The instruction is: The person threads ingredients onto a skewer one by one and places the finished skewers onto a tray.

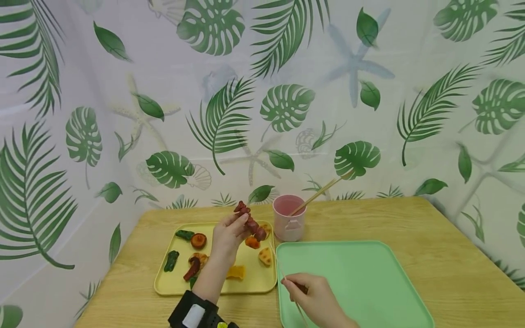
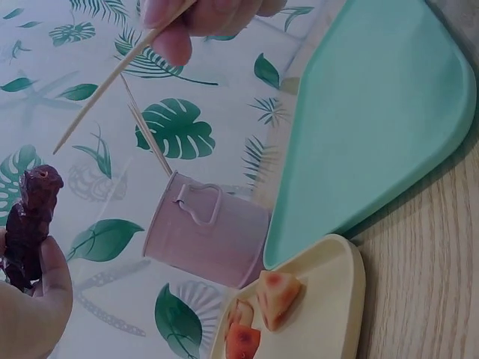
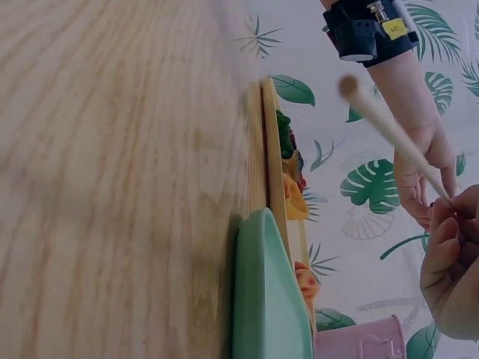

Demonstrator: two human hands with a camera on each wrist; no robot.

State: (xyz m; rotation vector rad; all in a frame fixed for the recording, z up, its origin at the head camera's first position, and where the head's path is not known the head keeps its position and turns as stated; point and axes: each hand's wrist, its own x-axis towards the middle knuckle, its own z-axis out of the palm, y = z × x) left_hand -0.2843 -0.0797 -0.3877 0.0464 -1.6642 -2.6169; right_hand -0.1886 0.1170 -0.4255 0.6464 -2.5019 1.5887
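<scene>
My left hand (image 1: 239, 225) pinches a dark red sausage piece (image 1: 249, 222) and holds it up over the yellow tray (image 1: 164, 284). In the left wrist view the sausage (image 2: 30, 221) stands upright above my thumb. My right hand (image 1: 290, 284) pinches a thin bamboo skewer (image 1: 280, 266) over the near left corner of the green tray (image 1: 361, 273). The skewer's tip (image 2: 71, 131) points toward the sausage with a gap between them. From the right wrist, the skewer (image 3: 389, 127) runs up from my curled fingers (image 3: 449, 262).
The yellow tray holds several food pieces: green peppers (image 1: 171, 260), a mushroom (image 1: 198, 240) and orange chunks (image 2: 273, 298). A pink cup (image 1: 289, 218) with more skewers (image 1: 317, 195) stands behind the trays. A leaf-print curtain encloses the wooden table (image 1: 430, 237).
</scene>
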